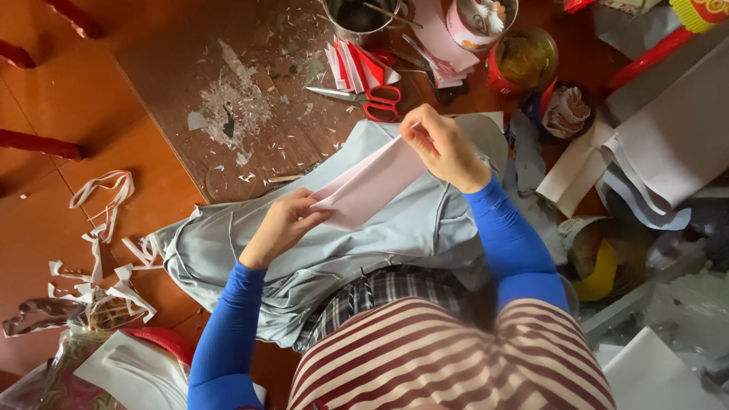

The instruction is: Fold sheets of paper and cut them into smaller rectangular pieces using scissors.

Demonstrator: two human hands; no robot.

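A folded strip of pale pink paper (372, 182) is stretched between both hands above a grey cloth (319, 250) spread over my lap. My left hand (282, 224) pinches its lower left end. My right hand (442, 144) grips its upper right end with the fingers closed on the edge. Both arms wear blue sleeves. Red-handled scissors (372, 100) lie on the dark wooden board (228, 91) just beyond the paper, next to a stack of folded red and white paper pieces (358, 67).
Paper scraps litter the board and the orange floor (45, 197) at left. A metal pot (363, 17), a red tin (522, 59) and a pink cup (477, 19) stand at the back. Grey and white sheets (668, 144) pile up at right.
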